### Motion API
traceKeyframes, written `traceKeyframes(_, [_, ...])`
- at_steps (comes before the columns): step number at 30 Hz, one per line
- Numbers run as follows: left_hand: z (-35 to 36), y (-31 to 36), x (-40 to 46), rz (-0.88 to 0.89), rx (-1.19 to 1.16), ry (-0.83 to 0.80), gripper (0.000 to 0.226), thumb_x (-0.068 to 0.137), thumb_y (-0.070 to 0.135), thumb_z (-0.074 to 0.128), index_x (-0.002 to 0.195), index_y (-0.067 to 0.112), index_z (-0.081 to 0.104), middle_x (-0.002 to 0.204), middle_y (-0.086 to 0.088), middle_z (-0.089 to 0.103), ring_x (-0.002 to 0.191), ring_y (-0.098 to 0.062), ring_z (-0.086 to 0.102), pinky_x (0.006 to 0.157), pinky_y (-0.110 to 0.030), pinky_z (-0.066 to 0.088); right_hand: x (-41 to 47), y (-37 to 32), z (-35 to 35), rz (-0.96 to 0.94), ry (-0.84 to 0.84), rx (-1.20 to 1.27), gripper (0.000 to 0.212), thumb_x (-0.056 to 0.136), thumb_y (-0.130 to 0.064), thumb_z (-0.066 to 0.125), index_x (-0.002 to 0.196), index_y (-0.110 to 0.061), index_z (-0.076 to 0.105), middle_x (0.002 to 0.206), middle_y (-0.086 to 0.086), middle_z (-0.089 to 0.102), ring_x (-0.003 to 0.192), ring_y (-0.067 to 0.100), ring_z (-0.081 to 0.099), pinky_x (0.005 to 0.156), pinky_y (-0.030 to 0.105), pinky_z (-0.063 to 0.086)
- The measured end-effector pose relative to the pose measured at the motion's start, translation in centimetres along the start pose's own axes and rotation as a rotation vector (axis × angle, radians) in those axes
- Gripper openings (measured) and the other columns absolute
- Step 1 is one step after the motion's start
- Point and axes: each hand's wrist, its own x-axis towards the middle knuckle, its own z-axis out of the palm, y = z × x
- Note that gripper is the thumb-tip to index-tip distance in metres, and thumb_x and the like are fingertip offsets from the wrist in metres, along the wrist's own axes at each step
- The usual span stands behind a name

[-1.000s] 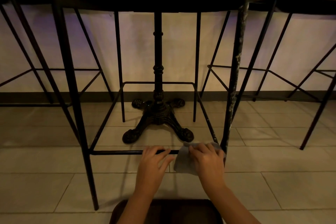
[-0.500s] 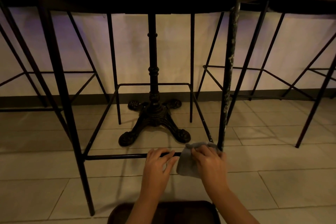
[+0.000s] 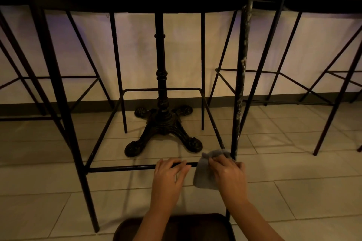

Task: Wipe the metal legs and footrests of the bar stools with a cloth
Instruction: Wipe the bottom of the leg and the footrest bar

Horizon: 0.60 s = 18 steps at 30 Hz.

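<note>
Now both hands (image 3: 199, 176), cloth (image 3: 205, 176) on footrest (image 3: 127, 167)

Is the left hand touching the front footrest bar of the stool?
Touching. In the head view, the left hand lies on the footrest bar, with its fingers curled over the rod and no gap visible between them.
</note>
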Motion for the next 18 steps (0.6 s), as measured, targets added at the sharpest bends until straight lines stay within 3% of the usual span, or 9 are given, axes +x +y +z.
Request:
traceKeyframes(5, [1.0, 1.3, 0.2, 0.030, -0.018, -0.019, 0.052, 0.091, 0.052, 0.033, 0.092, 0.019, 0.073, 0.093, 0.008, 0.065, 0.091, 0.006, 0.043, 0.089, -0.040, 0.045, 0.0, 0.2, -0.2, -0.006, -0.010, 0.004, 0.044, 0.043, -0.006, 0.090, 0.082, -0.018, 0.074, 0.081, -0.001, 0.067, 0.067, 0.018, 0.064, 0.062, 0.028, 0.020])
traceKeyframes(9, [0.8, 1.1, 0.1, 0.006, -0.042, -0.042, 0.062, 0.091, 0.060, 0.025, 0.098, 0.020, 0.072, 0.096, 0.009, 0.064, 0.095, 0.004, 0.047, 0.101, -0.038, 0.035, -0.2, 0.7, -1.1, 0.022, -0.003, -0.033, 0.045, 0.040, -0.003, 0.090, 0.080, -0.016, 0.074, 0.081, 0.000, 0.068, 0.059, 0.019, 0.062, 0.064, 0.027, 0.011])
traceKeyframes(13, [0.6, 1.4, 0.1, 0.024, -0.051, -0.004, 0.061, 0.091, 0.059, 0.027, 0.096, 0.018, 0.072, 0.094, 0.008, 0.065, 0.094, 0.010, 0.039, 0.096, -0.037, 0.038, -0.3, 0.9, -1.1, 0.045, -0.008, -0.039, 0.042, 0.044, -0.002, 0.089, 0.080, -0.016, 0.073, 0.082, 0.000, 0.068, 0.058, 0.019, 0.060, 0.063, 0.028, 0.012])
traceKeyframes(18, [0.7, 1.4, 0.1, -0.008, -0.046, -0.005, 0.058, 0.089, 0.059, 0.031, 0.097, 0.019, 0.072, 0.097, 0.008, 0.065, 0.093, 0.007, 0.039, 0.090, -0.042, 0.045, -0.5, 0.9, -1.0, 0.054, 0.015, -0.047, 0.042, 0.044, -0.003, 0.089, 0.080, -0.017, 0.073, 0.084, 0.000, 0.068, 0.060, 0.019, 0.061, 0.062, 0.028, 0.017])
